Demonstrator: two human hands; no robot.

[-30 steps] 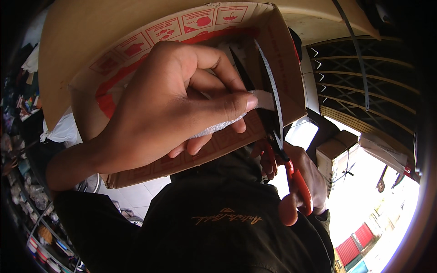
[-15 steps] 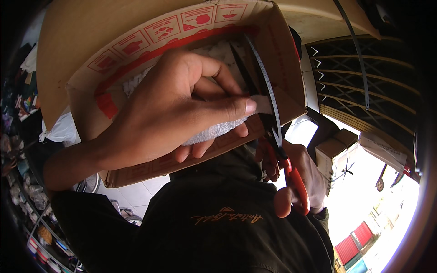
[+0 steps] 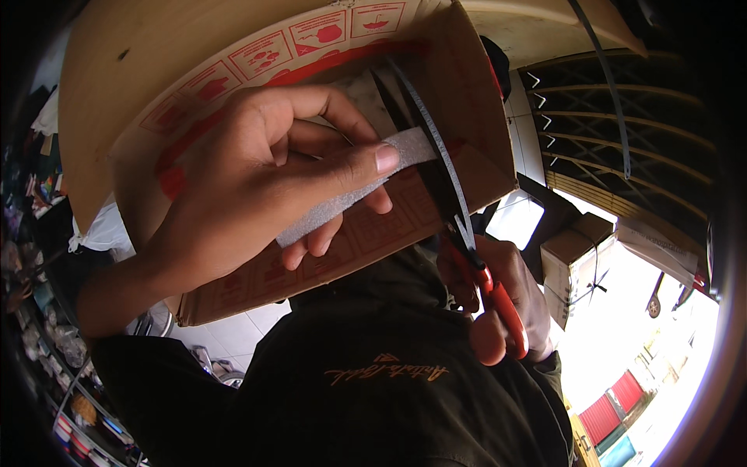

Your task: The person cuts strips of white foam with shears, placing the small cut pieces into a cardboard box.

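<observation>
A narrow, pale grey foam-like strip (image 3: pixel 333 210) is pinched between the thumb and fingers of my left hand (image 3: pixel 241 179). Its free end sticks out past the thumb to the scissors (image 3: pixel 507 315), apparently between the parted blades. My right hand (image 3: pixel 523 272) grips the scissors by their orange-red handles, the long dark blades pointing up and away. Both hands are over an open cardboard box (image 3: pixel 459 175) with red printed symbols. Whitish pieces lie inside it, mostly hidden behind my left hand.
Shelves crowded with small goods (image 3: pixel 58 335) run along the left edge, near a white plastic bag (image 3: pixel 105 229). To the right are a dark folding gate (image 3: pixel 615 117) and a strapped carton (image 3: pixel 572 253). A thin grey strap (image 3: pixel 611 86) hangs at upper right.
My left hand has shifted a little left, and more of the strip now shows beyond the thumb. The scissor blades have tilted slightly left and stay parted.
</observation>
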